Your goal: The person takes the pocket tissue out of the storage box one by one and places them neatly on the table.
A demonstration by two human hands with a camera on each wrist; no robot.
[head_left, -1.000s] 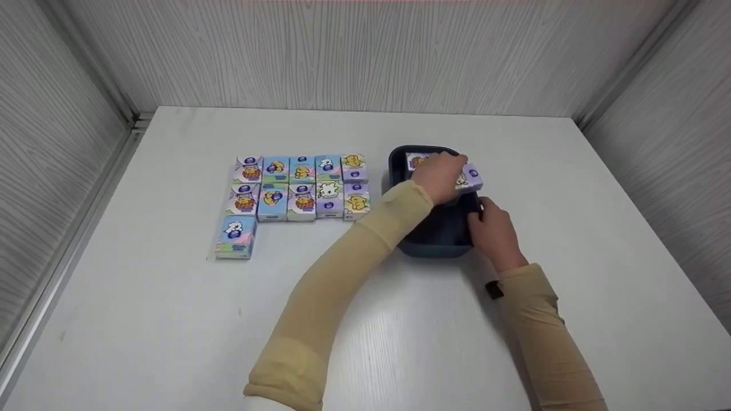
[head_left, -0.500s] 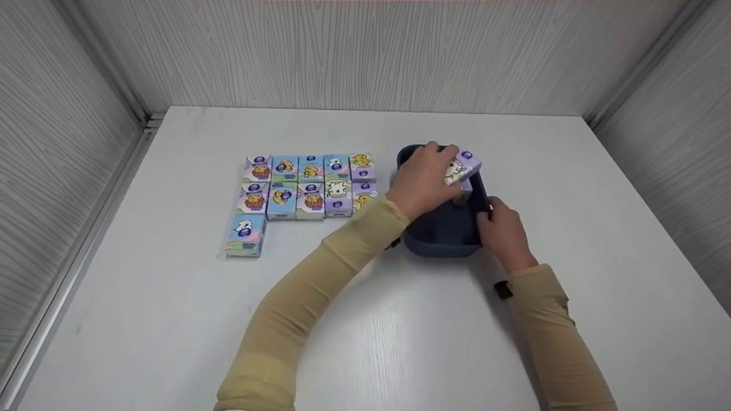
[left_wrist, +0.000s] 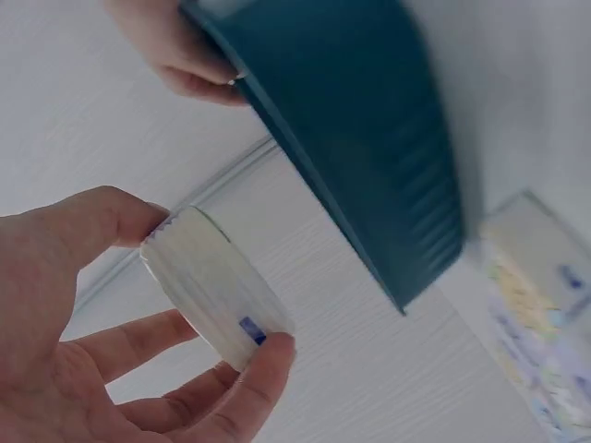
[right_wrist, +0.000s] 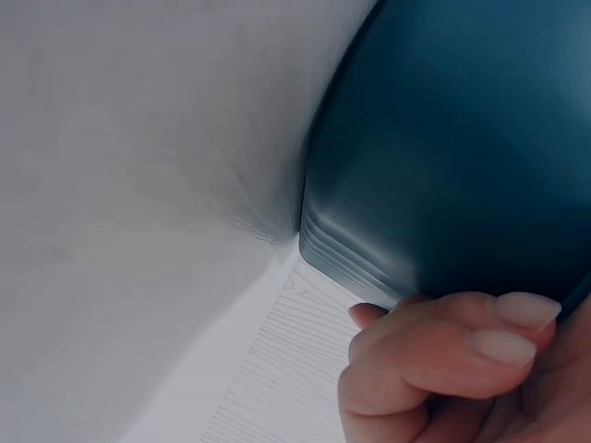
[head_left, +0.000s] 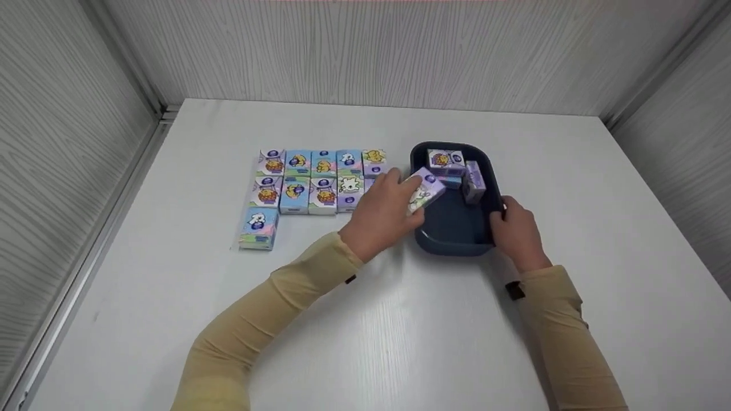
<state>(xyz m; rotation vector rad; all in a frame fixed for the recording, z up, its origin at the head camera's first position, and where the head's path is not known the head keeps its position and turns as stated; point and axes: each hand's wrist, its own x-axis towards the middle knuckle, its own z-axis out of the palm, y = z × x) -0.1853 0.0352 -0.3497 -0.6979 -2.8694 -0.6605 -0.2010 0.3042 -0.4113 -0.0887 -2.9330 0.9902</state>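
Note:
My left hand [head_left: 380,216] pinches a small purple-and-white tissue pack [head_left: 428,187] with a cartoon print, just left of the dark blue bin [head_left: 454,225]. In the left wrist view the pack [left_wrist: 217,286] shows its pale wrapped side between thumb and fingers. My right hand [head_left: 518,235] grips the bin's right rim; the right wrist view shows curled fingers [right_wrist: 434,360] at the edge. Inside the bin's far end lie a white-and-purple pack [head_left: 446,161], a blue one [head_left: 451,181] partly under it, and a purple one [head_left: 474,182] on its side.
Left of the bin, several similar tissue packs [head_left: 295,194] lie in two tight rows, with a single blue pack [head_left: 259,227] in front at the left. My left hand covers part of the rows. Wood-grain panels [head_left: 365,51] wall the white table [head_left: 354,342].
My left hand has come out of the bin toward the left, bringing a purple-and-white tissue pack with it. The right hand keeps its grip on the rim. The head view has shifted slightly.

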